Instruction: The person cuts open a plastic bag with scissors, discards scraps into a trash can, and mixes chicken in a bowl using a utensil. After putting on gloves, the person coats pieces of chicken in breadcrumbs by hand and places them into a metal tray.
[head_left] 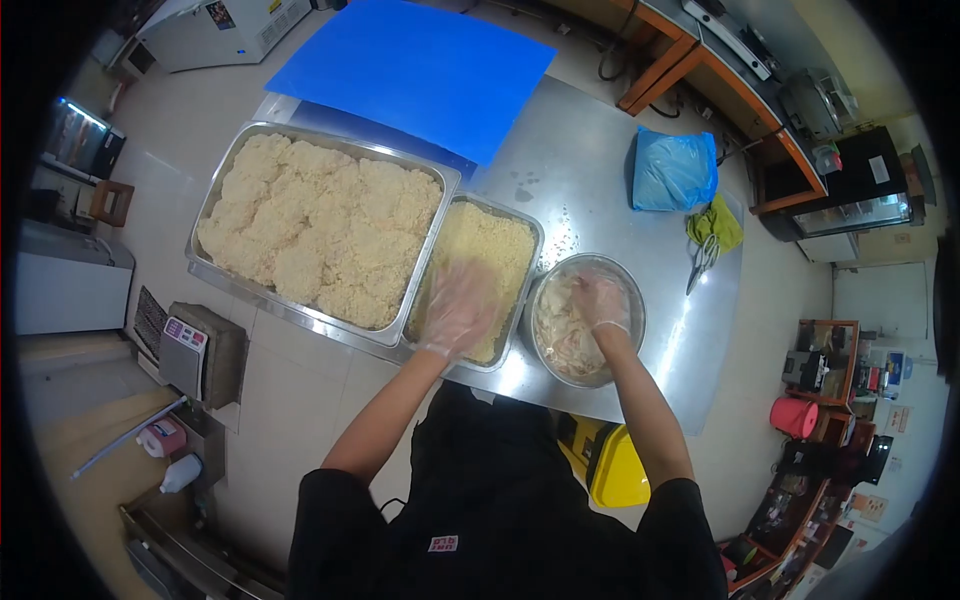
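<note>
My left hand (462, 305), in a clear plastic glove, is over the narrow metal tray (535, 262) of pale breadcrumbs (490, 240). It is smeared by motion, but its fingers look stretched out, with nothing visible in them. Also gloved, my right hand (604, 300) reaches into a round metal bowl (632, 345) of wet, pale, batter-coated pieces (562, 335). Its fingertips are down among the pieces, so their grip is hidden. To the left, a large metal tray (300, 318) is filled with crumb-coated pieces (320, 220).
The steel table (570, 130) carries a blue board (410, 70), a blue plastic bag (675, 170), a green cloth (715, 228) and scissors (703, 262). A digital scale (186, 350) stands left of the table. Something yellow (620, 468) is below its front edge.
</note>
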